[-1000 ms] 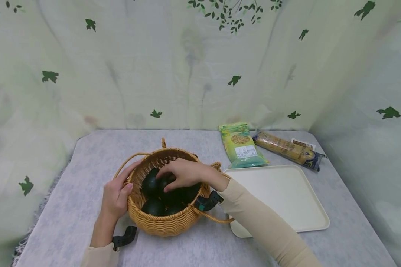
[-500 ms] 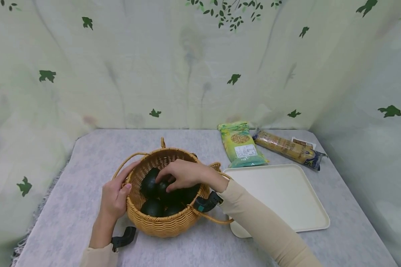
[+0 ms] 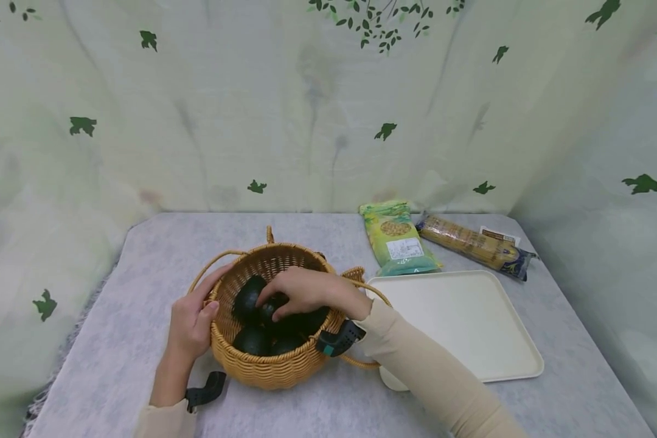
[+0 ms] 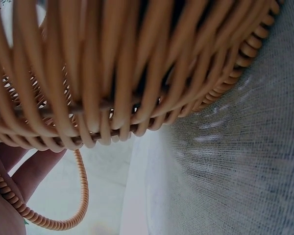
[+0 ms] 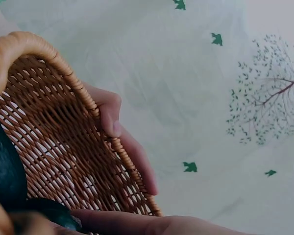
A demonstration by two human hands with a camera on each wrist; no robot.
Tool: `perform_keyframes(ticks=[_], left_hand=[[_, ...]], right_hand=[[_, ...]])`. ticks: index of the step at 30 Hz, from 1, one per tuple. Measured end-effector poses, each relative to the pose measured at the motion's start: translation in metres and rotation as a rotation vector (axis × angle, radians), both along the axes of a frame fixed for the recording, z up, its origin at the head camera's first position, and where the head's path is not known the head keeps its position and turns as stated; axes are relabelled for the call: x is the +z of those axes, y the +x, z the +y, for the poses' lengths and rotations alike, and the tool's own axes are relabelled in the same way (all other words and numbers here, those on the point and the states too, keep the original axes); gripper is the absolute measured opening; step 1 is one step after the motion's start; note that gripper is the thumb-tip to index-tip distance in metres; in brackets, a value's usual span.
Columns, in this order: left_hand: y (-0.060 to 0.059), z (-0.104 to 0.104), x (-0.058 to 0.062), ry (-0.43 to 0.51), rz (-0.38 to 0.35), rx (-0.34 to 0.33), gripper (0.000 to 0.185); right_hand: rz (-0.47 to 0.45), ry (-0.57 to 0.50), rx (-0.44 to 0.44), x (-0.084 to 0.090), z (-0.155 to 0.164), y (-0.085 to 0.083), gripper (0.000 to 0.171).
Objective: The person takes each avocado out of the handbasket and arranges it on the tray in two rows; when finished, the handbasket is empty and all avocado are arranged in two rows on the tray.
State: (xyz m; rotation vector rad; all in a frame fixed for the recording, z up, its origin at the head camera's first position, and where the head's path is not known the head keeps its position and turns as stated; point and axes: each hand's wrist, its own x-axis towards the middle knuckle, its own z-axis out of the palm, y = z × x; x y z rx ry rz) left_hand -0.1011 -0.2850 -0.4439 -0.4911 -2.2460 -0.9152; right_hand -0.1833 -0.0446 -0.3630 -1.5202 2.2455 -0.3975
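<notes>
The right hand (image 3: 301, 293) reaches down into the wicker basket (image 3: 268, 365), its fingers curled over the top of one dark green avocado (image 3: 272, 306) near the middle of the pile; the fingertips press against the fruit, which sits among the others and has not left the basket. In the right wrist view the same hand's fingers (image 5: 137, 223) show at the bottom edge against the woven inner wall of the basket (image 5: 54, 142), with a dark avocado (image 5: 7, 171) beside them. The left hand (image 3: 190, 322) grips the basket's left rim, thumb hooked over the top edge and the fingers wrapped on the outside; the right wrist view shows that thumb (image 5: 110, 117) lying over the rim. The left wrist view is filled by the basket's outer weave (image 4: 112, 73), with a loop handle (image 4: 63, 215) hanging beside part of the left hand (image 4: 19, 171). More dark avocados (image 3: 250, 340) lie in the basket's bottom. The basket stands on a grey cloth-covered table (image 3: 142, 255). Just to its right lies a cream tray (image 3: 471, 322), and behind the tray lie a green snack packet (image 3: 396, 238) and a long brown packet (image 3: 473, 245), side by side near a pale curtain (image 3: 306, 121) printed with green leaves.
</notes>
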Motion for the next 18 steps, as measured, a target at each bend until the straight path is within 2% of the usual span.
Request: perform_keyframes(ticks=[8, 18], left_hand=[[0.003, -0.0007, -0.0027, -0.016, -0.036, 0.01, 0.05], [0.003, -0.0011, -0.0004, -0.018, -0.011, 0.011, 0.05]], right_hand=[[-0.003, -0.011, -0.017, -0.0022, 0.0008, 0.0022, 0.04], [0.04, -0.058, -0.016, 0.0006, 0.0023, 0.003, 0.038]])
